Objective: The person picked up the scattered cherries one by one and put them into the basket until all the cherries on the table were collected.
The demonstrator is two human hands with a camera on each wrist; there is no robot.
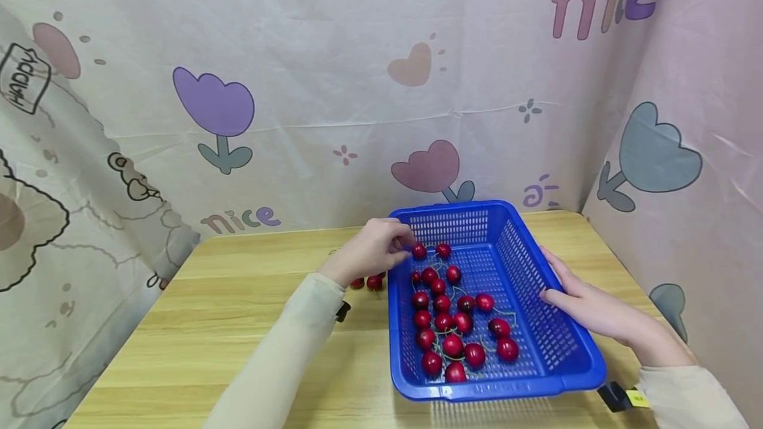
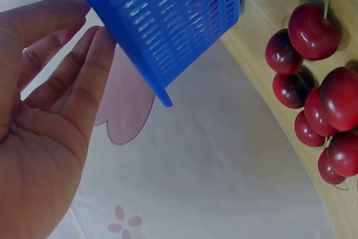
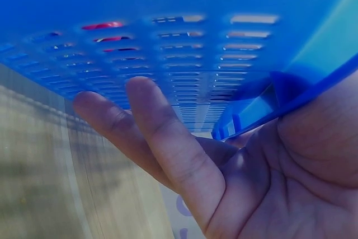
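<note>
A blue plastic basket (image 1: 527, 323) with slotted walls holds several red cherries (image 1: 442, 322) with green stems, mostly along its left side. My left hand (image 1: 375, 250) is over the basket's far left rim, close beside a cherry (image 1: 419, 251) inside. In the left wrist view, the thumb and fingers of that left hand (image 2: 61, 93) stand apart, their tips partly hidden by the rim. My right hand (image 1: 587, 300) grips the basket's right rim, thumb over the top. In the right wrist view, the fingers of the right hand (image 3: 179, 149) lie along the outer wall.
More cherries (image 2: 319, 82) lie on the wooden table (image 1: 256, 323) just left of the basket, partly behind my left wrist in the head view. A printed cloth (image 1: 328, 118) hangs behind the table and along both sides.
</note>
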